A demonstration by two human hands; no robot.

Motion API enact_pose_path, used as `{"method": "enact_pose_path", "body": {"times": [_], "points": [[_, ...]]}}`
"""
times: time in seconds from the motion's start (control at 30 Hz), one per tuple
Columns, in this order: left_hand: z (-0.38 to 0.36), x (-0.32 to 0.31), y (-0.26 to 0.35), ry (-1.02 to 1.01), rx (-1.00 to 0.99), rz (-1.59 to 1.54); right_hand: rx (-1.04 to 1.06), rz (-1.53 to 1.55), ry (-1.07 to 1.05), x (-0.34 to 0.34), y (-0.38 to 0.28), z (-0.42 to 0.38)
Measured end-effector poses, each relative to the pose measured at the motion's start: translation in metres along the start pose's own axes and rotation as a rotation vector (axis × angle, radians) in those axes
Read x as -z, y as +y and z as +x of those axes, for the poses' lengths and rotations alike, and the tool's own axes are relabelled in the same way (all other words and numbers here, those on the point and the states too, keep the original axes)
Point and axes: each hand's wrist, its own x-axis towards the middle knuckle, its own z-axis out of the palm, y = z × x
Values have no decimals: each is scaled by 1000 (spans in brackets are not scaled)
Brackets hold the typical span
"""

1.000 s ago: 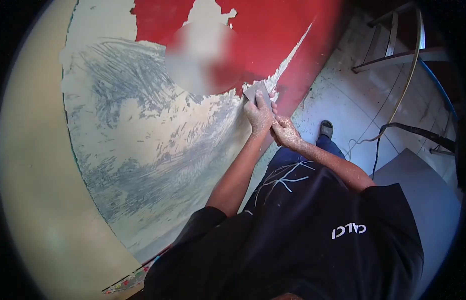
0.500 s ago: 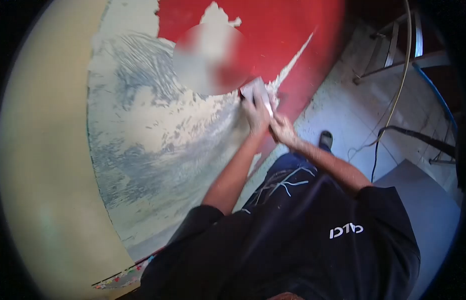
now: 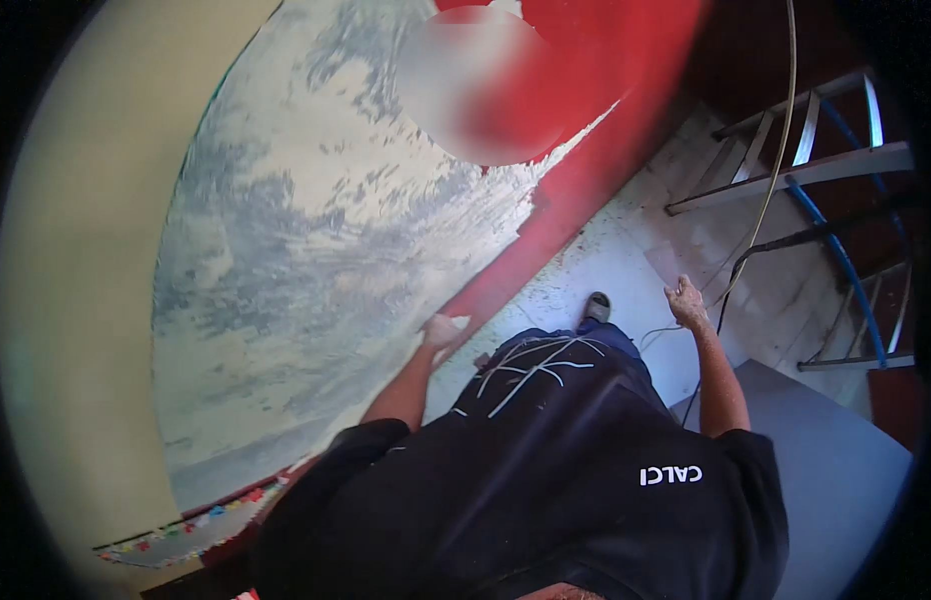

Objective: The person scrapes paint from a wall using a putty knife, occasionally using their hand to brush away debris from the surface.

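Note:
My right hand (image 3: 690, 303) is out over the floor to the right, closed on a putty knife (image 3: 664, 262). The knife's flat, pale blade points up and away and nearly blends into the floor behind it. Down at the lower edge of the red wall (image 3: 506, 265), my left hand (image 3: 442, 331) is closed, with a small whitish piece showing at its fingers; I cannot make out what it is. Cream filler (image 3: 316, 215) with grey streaks covers much of the wall. A thin strip of it tapers up to the right across the red.
A ladder (image 3: 786, 180) stands at the upper right, with a blue hose (image 3: 831, 235) and a yellowish cable (image 3: 781, 170) near it. A grey panel (image 3: 816, 430) lies right of my body. A beige wall (image 3: 81, 300) borders the left. Specks dot the tiled floor (image 3: 576, 280).
My hands were together on the putty knife against the wall. They have parted: the right carries the knife away right, the left has dropped to the wall's lower edge.

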Motion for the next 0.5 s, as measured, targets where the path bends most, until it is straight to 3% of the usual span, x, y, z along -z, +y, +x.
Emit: {"method": "enact_pose_path", "body": {"times": [0.07,0.1,0.13,0.17,0.2,0.23,0.27,0.3,0.33,0.47,0.5], "points": [[-9,14,14,235,46,-367,-121,200,65,19,-22,-17],[-1,25,28,203,56,-503,-167,298,78,26,-38,-32],[4,41,44,170,62,-637,-103,368,165,8,-26,-25],[-14,84,83,275,3,-670,127,222,331,-25,9,-2],[-37,133,130,382,-55,-700,-96,374,149,-2,-41,-43],[-44,155,160,583,-232,-684,-7,228,199,-16,-44,-52],[-47,174,186,789,-400,-664,-91,245,40,-31,-45,-57],[-53,197,212,867,-487,-637,-19,150,6,-26,-76,-91],[-60,211,233,942,-563,-611,92,164,-34,-74,-41,-76],[-62,228,279,948,-539,-612,161,-295,-223,-62,-116,-151],[-66,230,282,917,-491,-603,169,-270,-245,-56,-124,-149]]}}
